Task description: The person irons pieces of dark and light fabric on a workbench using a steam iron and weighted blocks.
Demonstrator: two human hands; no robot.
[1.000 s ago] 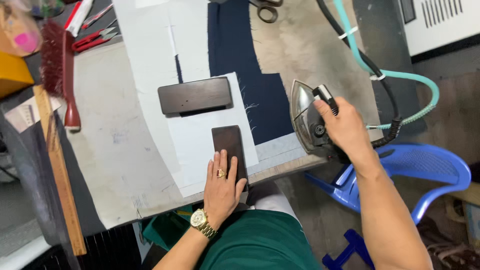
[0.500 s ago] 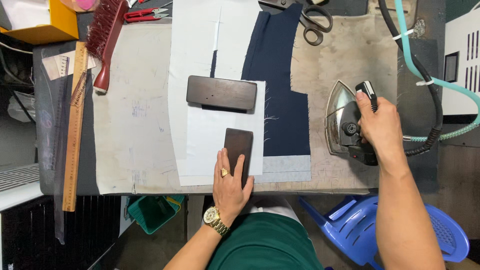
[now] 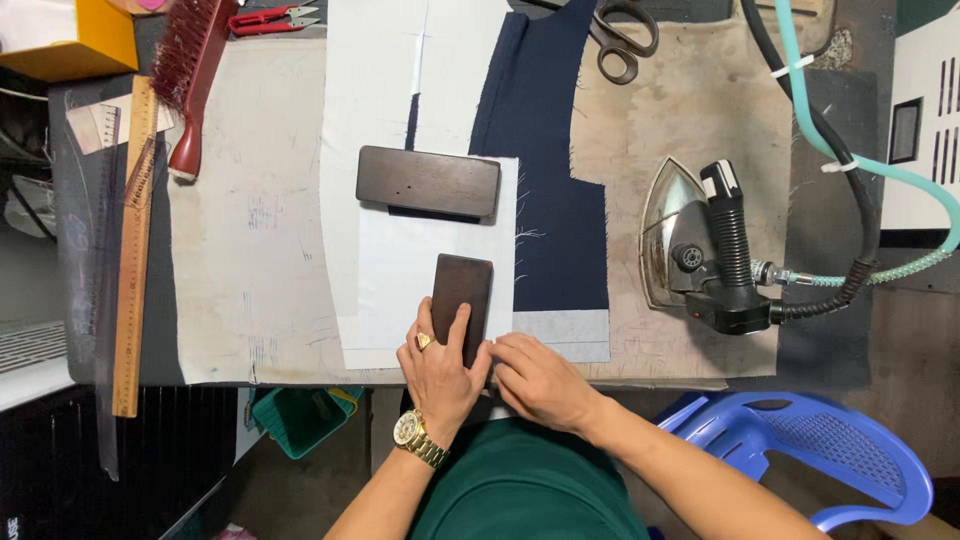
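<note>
Pressing step: left hand [image 3: 440, 365] lies flat, fingers spread, on the small dark wood block [image 3: 462, 300] at desk's near edge. Right hand [image 3: 540, 378], grip loosely curled and empty, touches white fabric [image 3: 420, 255] beside it. Iron [image 3: 690, 245] is parked near the right edge. Next move likely needs fabric edge squared.

Bright, even overhead light — soft shadows, sharp focus, no glare — corners dimmer.

Dark brown wood block [image 3: 462, 300], navy cloth [image 3: 545, 180], white paper [image 3: 400, 270]
</note>
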